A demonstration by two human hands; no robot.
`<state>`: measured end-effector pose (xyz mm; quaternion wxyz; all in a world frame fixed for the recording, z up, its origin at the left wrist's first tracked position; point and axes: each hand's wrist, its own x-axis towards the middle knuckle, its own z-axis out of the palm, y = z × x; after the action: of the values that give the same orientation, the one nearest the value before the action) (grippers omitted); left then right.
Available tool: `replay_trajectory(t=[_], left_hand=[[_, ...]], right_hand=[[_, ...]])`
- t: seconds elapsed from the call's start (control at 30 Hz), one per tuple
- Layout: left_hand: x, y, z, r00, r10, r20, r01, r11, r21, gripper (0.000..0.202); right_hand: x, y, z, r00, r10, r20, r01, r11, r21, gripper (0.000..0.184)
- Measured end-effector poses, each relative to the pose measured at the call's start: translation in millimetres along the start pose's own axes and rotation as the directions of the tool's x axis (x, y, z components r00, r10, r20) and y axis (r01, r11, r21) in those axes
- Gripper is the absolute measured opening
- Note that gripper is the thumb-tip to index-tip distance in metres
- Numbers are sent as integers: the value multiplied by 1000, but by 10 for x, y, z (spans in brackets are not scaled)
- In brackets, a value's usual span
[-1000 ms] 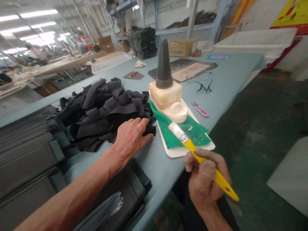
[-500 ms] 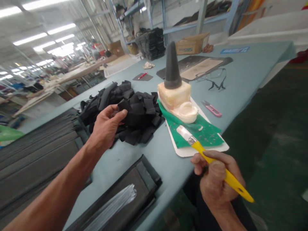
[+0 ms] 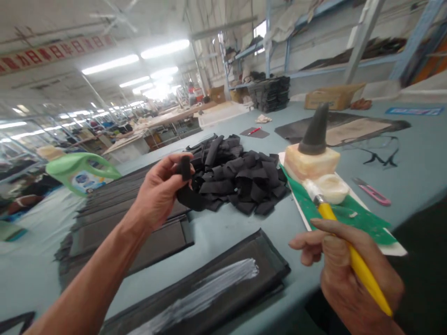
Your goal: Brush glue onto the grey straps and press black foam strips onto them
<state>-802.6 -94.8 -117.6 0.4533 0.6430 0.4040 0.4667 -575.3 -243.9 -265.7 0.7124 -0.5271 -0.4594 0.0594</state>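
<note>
My left hand pinches a black fabric strip, holding it just left of a heap of similar black strips. In my right hand is a paintbrush with a yellow handle. Its white-coated bristles are at a small white cup on the green sheet; whether they touch it I cannot tell. Behind the cup stands a squarish glue-stained block topped by a black cone. Nearest me lies a dark fabric panel with a streaky white smear along it.
Stacked dark panels lie at the left, with a green jug beyond them. Pink thread snips and glasses lie at the right. Further back are a red pen and a cardboard box.
My left hand has drawn a black strip away from the heap. The brush has moved from over the green sheet up to the white cup. The head view has swung left.
</note>
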Motion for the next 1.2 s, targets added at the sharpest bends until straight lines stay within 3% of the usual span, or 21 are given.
replay_trajectory(t=[0.1,0.17,0.27,0.4,0.5,0.63,0.77,0.83,0.9,0.97,1.07,1.13,1.2], left_hand=[[-351,44,-100,996,14,86,-24,993,113,49],[-584,80,-170,989,84,119,-114,954,278,50],[-909,158,-281,953,261,154,-302,792,531,51],[-1278,276,-411,840,471,269,-518,550,655,58],[-1499,327,-496,746,565,353,-620,396,677,58],[-1701,317,-633,621,616,484,-705,170,689,60],[-1806,262,-768,570,644,510,-705,64,706,59],[-1849,239,-811,552,656,515,-710,46,703,59],[-1896,228,-831,536,650,539,-732,41,680,58],[-1949,231,-831,542,652,530,-746,83,661,57],[-2010,267,-826,667,672,322,-624,267,735,61],[-2016,309,-844,768,620,163,-500,420,758,58],[-1986,357,-893,870,485,86,-394,581,713,50]], right_hand=[[118,-318,299,975,-90,203,70,992,101,17],[159,-546,522,950,-29,310,-37,978,206,23],[145,-866,786,899,66,434,-219,923,315,35],[48,-1210,949,835,169,524,-378,868,322,51],[-32,-1405,992,677,266,687,-583,763,279,60],[-158,-1588,1004,436,267,860,-748,639,181,65],[-302,-1728,987,242,244,939,-830,553,70,64],[-360,-1787,988,194,245,950,-871,489,52,60],[-402,-1829,998,224,273,935,-895,437,87,55],[-422,-1845,1007,325,311,893,-875,457,160,55],[-404,-1823,1002,562,282,777,-686,685,247,48],[-359,-1794,986,742,153,653,-413,871,266,37],[-295,-1769,963,850,-35,525,-101,968,228,29]])
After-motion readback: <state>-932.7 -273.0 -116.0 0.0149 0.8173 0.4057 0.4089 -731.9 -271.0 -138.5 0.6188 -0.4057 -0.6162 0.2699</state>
